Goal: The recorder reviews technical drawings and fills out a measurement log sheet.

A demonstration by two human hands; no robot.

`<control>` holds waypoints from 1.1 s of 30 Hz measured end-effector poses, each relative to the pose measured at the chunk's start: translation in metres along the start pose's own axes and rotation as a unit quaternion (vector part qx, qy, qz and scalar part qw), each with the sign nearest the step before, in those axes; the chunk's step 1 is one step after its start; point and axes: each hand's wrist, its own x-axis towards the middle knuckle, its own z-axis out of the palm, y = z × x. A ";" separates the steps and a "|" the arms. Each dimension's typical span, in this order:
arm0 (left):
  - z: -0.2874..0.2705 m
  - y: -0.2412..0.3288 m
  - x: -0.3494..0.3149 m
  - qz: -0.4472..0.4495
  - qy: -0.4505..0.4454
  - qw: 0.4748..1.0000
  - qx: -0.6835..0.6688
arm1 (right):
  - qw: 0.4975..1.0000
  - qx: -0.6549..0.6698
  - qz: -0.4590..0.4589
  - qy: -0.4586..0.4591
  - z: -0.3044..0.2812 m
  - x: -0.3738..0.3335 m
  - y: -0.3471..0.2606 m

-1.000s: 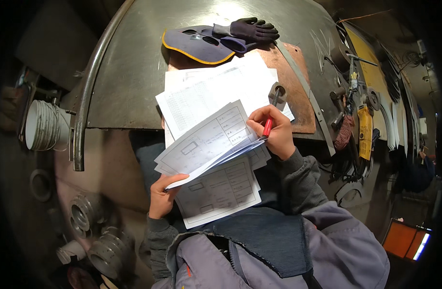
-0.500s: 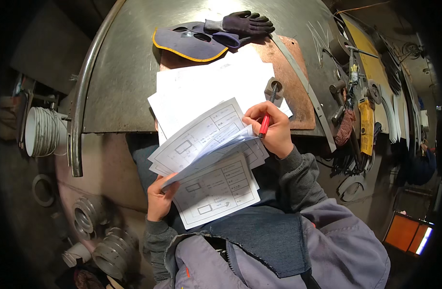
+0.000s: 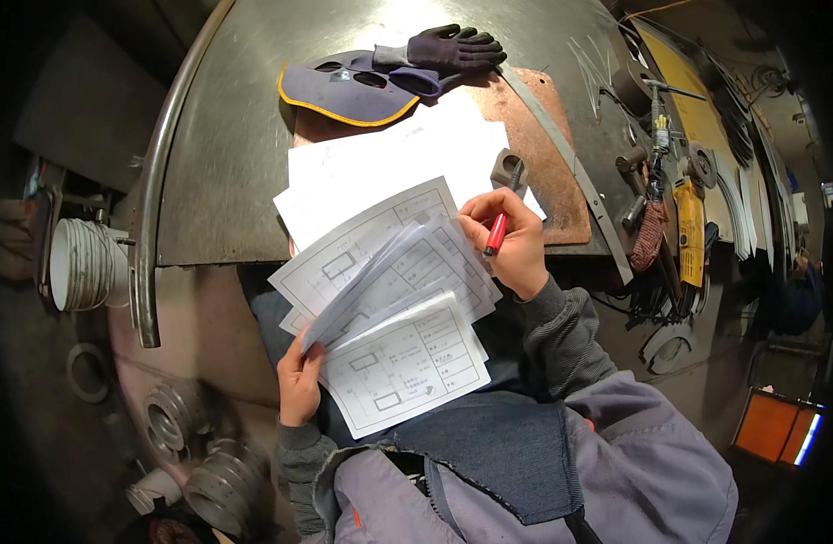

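Note:
My left hand (image 3: 298, 385) grips the left edge of a stack of printed drawing sheets (image 3: 412, 372), thumb on top. The sheets fan out over my lap and the table edge, and one in the middle curls upward. In my right hand (image 3: 518, 249) is a red marker pen (image 3: 496, 236), its dark grey end pointing away from me. The fingers of that hand are close to the right edge of the fanned sheets; whether they touch the paper I cannot tell. Beyond the stack, more white sheets (image 3: 380, 168) lie on a copper-coloured plate (image 3: 561, 204).
A grey mask with yellow trim (image 3: 344, 95) and a dark glove (image 3: 457, 50) lie at the back. A metal block with a hole (image 3: 504, 166) and a long flat bar (image 3: 557, 136) are at right, with a yellow angle grinder (image 3: 691, 231) beyond. A curved pipe (image 3: 149, 218) runs along the left.
The sheet curled toward my right hand has dropped back leftward, uncovering more of the drawings beneath. The right hand with the marker has barely moved. My view has shifted slightly.

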 end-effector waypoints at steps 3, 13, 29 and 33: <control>0.000 0.001 -0.001 -0.007 -0.002 1.000 -0.008 | 1.000 -0.001 0.007 0.006 0.001 0.002 -0.001; 0.002 0.007 -0.002 -0.016 -0.006 1.000 -0.009 | 0.999 -0.016 0.042 -0.028 0.002 0.011 -0.005; 0.021 0.013 0.007 -0.036 0.059 0.995 -0.078 | 0.991 -0.103 -0.088 -0.004 -0.005 -0.006 -0.024; 0.025 0.012 0.008 -0.023 0.091 0.991 -0.096 | 0.966 -0.172 -0.184 -0.062 -0.007 -0.012 -0.027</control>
